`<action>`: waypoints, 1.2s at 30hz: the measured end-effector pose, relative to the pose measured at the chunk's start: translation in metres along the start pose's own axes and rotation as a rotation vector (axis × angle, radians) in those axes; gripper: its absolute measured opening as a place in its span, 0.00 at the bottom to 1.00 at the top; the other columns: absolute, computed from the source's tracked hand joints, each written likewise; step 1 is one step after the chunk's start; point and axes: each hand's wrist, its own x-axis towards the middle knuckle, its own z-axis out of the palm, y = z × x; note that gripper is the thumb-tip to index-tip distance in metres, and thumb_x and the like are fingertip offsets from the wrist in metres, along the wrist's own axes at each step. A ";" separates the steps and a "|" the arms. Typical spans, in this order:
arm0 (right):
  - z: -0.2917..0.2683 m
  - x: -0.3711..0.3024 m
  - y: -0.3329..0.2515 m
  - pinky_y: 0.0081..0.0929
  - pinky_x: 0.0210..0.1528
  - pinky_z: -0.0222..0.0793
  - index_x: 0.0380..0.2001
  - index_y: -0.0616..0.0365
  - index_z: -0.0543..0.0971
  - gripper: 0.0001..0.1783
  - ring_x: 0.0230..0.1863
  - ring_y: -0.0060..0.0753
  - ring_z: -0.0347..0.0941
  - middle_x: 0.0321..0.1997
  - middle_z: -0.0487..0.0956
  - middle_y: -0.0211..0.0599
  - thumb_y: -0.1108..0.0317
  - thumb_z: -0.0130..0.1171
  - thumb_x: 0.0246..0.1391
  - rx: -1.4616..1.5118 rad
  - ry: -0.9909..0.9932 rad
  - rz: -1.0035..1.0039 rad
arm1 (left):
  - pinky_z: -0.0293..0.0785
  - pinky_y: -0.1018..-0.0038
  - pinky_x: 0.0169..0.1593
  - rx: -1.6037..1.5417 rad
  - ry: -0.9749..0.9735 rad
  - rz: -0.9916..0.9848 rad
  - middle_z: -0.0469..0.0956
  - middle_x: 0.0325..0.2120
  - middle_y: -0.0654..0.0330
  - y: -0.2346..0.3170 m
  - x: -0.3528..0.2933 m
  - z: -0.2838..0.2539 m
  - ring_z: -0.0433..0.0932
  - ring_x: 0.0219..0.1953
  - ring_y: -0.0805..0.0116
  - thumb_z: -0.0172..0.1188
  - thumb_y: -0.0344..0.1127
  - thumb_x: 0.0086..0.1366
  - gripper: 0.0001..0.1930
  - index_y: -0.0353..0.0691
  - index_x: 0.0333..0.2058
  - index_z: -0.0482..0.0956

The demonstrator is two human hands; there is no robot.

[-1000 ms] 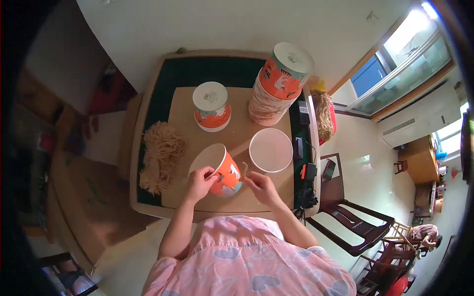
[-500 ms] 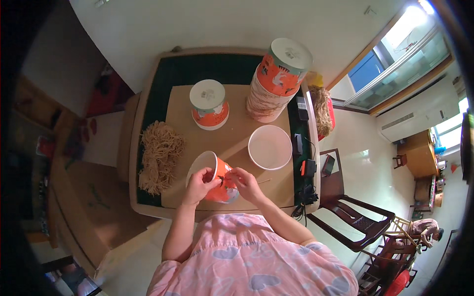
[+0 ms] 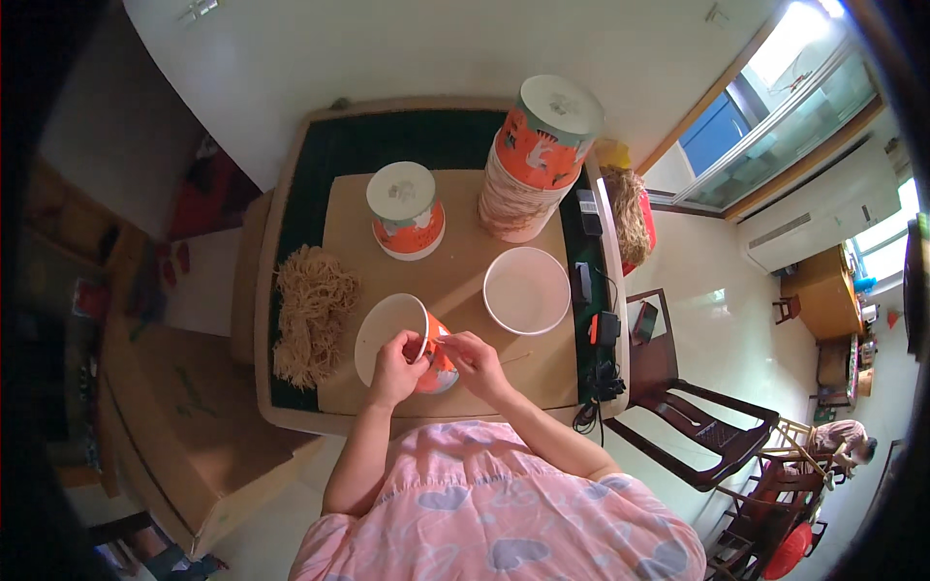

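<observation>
A paper bucket [image 3: 376, 334], white inside with an orange printed outer wall, lies tilted near the table's front edge, its mouth turned up and to the left. My left hand [image 3: 395, 370] is closed on its rim, the fingers reaching inside. Against the orange wall, close to the rim, my right hand [image 3: 477, 365] pinches with thumb and forefinger; whatever lies between these fingertips is too small to make out. A short thin strand [image 3: 518, 357] lies just right of the right hand. An upright white bucket [image 3: 528, 290] stands beyond that hand.
At the left lies a bundle of tan paper strands [image 3: 315, 315]. An upturned orange bucket [image 3: 405, 213] stands farther back, and a tall bucket stack [image 3: 542, 145] at the back right. Chargers and cables [image 3: 605, 329] line the right edge. A dark chair [image 3: 697, 426] stands beside the table.
The bucket has tipped so that more of its inside shows. My right hand has shifted slightly up toward the rim, while my left hand keeps its hold.
</observation>
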 end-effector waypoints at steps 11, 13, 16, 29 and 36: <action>-0.006 0.000 -0.004 0.23 0.31 0.67 0.36 0.59 0.75 0.07 0.29 0.29 0.71 0.30 0.74 0.38 0.75 0.50 0.53 -0.208 0.021 -0.086 | 0.73 0.76 0.34 0.148 0.054 0.088 0.77 0.24 0.59 0.001 -0.001 0.003 0.76 0.28 0.74 0.60 0.23 0.50 0.09 0.33 0.31 0.73; -0.004 -0.002 -0.010 0.23 0.29 0.67 0.37 0.58 0.75 0.08 0.25 0.27 0.71 0.25 0.75 0.38 0.73 0.51 0.53 -0.319 0.054 -0.014 | 0.73 0.76 0.34 0.177 0.050 0.074 0.77 0.24 0.59 0.001 -0.002 0.002 0.76 0.28 0.73 0.60 0.23 0.50 0.09 0.33 0.32 0.73; -0.005 -0.003 -0.009 0.23 0.27 0.67 0.38 0.57 0.76 0.09 0.23 0.23 0.70 0.23 0.75 0.38 0.72 0.51 0.53 -0.407 0.020 -0.002 | 0.73 0.73 0.36 0.204 0.059 0.090 0.77 0.26 0.56 -0.004 -0.002 0.004 0.77 0.30 0.66 0.59 0.23 0.49 0.10 0.33 0.33 0.74; -0.008 -0.003 -0.004 0.18 0.31 0.67 0.39 0.58 0.77 0.10 0.27 0.15 0.69 0.26 0.78 0.33 0.71 0.53 0.54 -0.293 0.045 0.076 | 0.73 0.69 0.36 0.230 0.100 0.128 0.75 0.31 0.52 -0.006 -0.003 0.009 0.76 0.31 0.59 0.58 0.22 0.48 0.14 0.34 0.37 0.73; -0.006 -0.003 -0.009 0.19 0.29 0.66 0.38 0.59 0.77 0.09 0.25 0.16 0.67 0.24 0.76 0.32 0.71 0.52 0.55 -0.294 0.043 0.067 | 0.73 0.69 0.36 0.225 0.090 0.112 0.75 0.32 0.53 -0.004 -0.005 0.009 0.76 0.31 0.59 0.58 0.22 0.49 0.14 0.34 0.38 0.72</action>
